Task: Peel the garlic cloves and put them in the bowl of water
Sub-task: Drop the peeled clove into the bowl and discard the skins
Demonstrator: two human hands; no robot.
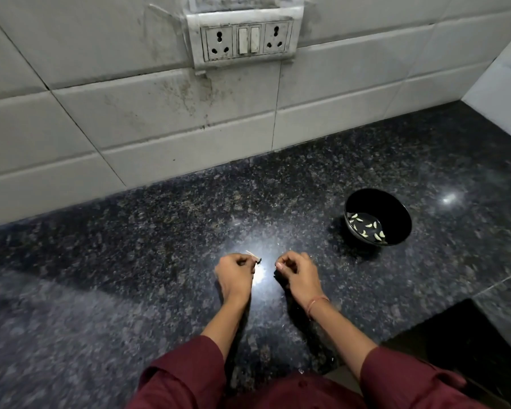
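Where dark speckled worktop (160, 231) carried items, black bowl (401, 228) stood with water, peeled garlic cloves (368, 225) lying inside. Left hand (235, 274), left of bowl and nearer person: fingers curled, pinching pale peel strip (250, 254). Right hand (297, 273), between left hand and bowl, apart from both: fingers curled tight; whether holding clove, could not tell. Maroon sleeves (186, 376) on both arms. Socket panel (244, 39) on tiled wall, far behind bowl, leftward.
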